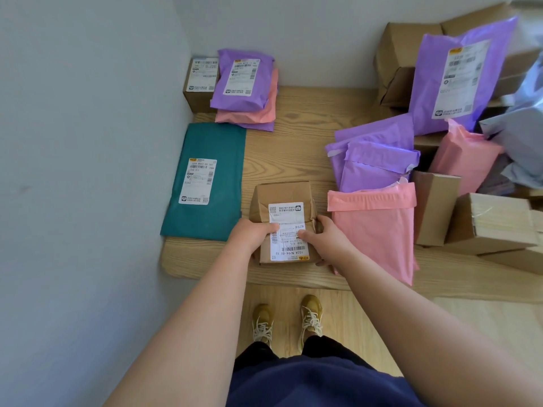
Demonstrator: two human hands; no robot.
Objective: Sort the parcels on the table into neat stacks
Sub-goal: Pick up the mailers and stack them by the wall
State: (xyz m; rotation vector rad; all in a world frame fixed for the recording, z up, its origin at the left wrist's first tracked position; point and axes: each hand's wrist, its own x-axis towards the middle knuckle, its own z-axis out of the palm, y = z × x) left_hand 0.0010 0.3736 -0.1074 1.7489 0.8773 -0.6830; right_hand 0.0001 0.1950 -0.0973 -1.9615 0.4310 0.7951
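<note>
A small brown paper parcel (282,198) with a white label sits near the front edge of the wooden table (296,148). My left hand (252,235) grips its left side, thumb on the label. My right hand (326,242) grips its right side, thumb on the label too. To the left lies a flat green mailer (205,183). At the back left a stack of purple and pink mailers (245,92) leans beside a small cardboard box (199,83).
A pink mailer (379,227) lies just right of my right hand, with purple mailers (373,160) behind it. Cardboard boxes (482,224), another pink mailer (464,154) and a large purple mailer (452,77) crowd the right side. A wall borders the left.
</note>
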